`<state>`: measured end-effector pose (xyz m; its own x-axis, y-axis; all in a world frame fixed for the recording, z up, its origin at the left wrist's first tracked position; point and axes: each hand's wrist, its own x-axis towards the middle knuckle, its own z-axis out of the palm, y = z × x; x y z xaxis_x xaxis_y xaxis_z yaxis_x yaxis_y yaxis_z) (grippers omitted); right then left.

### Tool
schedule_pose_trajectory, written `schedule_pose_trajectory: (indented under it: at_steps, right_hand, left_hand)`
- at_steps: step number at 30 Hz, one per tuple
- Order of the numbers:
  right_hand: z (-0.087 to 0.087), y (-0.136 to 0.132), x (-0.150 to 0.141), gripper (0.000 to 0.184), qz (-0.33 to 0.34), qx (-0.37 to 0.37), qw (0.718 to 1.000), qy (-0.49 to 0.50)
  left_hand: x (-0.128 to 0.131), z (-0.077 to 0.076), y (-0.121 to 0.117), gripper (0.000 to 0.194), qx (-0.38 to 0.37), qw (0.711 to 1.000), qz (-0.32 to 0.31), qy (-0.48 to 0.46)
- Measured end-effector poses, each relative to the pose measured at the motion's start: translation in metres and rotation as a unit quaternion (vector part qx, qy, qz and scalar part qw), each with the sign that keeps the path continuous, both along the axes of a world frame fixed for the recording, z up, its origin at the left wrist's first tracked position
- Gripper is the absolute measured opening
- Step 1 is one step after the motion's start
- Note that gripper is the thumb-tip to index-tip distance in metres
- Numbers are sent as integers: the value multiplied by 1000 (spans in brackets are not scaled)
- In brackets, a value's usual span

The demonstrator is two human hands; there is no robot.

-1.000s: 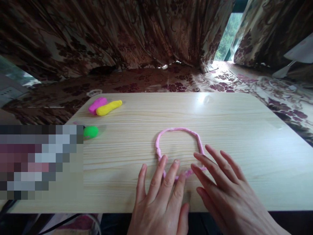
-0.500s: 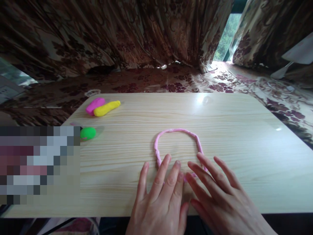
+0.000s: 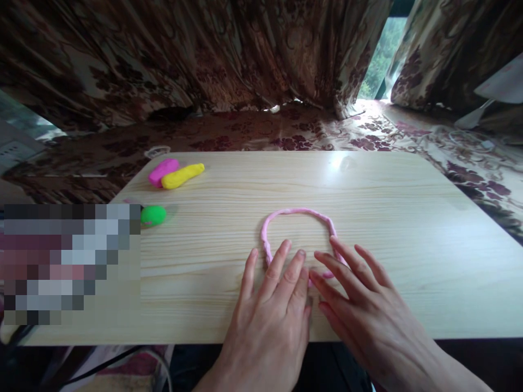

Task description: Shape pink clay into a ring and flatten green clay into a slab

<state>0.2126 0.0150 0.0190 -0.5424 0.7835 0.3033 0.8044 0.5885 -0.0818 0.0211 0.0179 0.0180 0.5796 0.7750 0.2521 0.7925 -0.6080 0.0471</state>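
Note:
A thin roll of pink modelling clay (image 3: 300, 210) lies on the wooden table, bent into a rounded loop. My left hand (image 3: 272, 310) rests over the near left part of the loop, palm down with its fingers spread. Over the near right part is my right hand (image 3: 363, 305), its fingers also stretched out and apart. Fingertips of both hands touch or hover just above the clay; which of these I cannot tell. The near edge of the loop is partly hidden under the fingers, with a short pink piece showing between the hands.
At the far left of the table (image 3: 429, 218) lie a magenta clay lump (image 3: 162, 172) and a yellow clay roll (image 3: 183, 176), touching. Nearer sits a green clay lump (image 3: 153, 215), beside a blurred-out area. Patterned curtains (image 3: 245, 54) hang behind; a white lamp (image 3: 500, 81) stands at right.
The whole view has shifted slightly, so the table sits a little higher. Both hands have moved slightly forward and stay over the near side of the pink loop.

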Motion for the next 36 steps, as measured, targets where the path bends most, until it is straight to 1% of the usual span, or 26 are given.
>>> schedule_pose_trajectory:
  at_steps: [3,6,8,10,14,17,20,22,25,30,34,36]
  right_hand:
    - [-1,-3,4,35,19,-29,999,-24]
    - [0,-4,7,46,31,-56,997,-43]
    - [4,-4,9,56,25,-81,995,-51]
    - [8,-5,11,61,28,-96,993,-58]
    - [14,-8,12,60,34,-98,993,-63]
    - [17,-7,10,62,15,-107,992,-57]
    - [20,-5,8,62,17,-113,992,-47]
    - [20,-5,8,67,20,-112,992,-44]
    - [17,-7,8,72,6,-108,994,-33]
    - [12,-10,4,68,-3,-107,994,-21]
    - [15,-12,-1,59,-24,-97,995,-22]
    - [17,-14,-4,53,-23,-92,995,-26]
  left_hand:
    - [-1,2,-2,41,0,1000,-12,17]
    - [-2,4,-5,43,2,999,-30,39]
    - [-2,5,-7,44,-9,998,-22,55]
    - [0,6,-10,44,-13,998,-14,65]
    - [2,10,-13,46,-3,997,-26,78]
    - [5,14,-13,44,-8,996,-17,93]
    - [7,18,-17,44,-6,995,-7,94]
    - [7,18,-22,47,-2,996,-6,89]
    - [6,15,-28,48,3,997,4,82]
    - [4,8,-22,44,6,998,10,65]
    - [6,6,-19,42,23,999,16,46]
    - [7,7,-21,41,27,999,13,37]
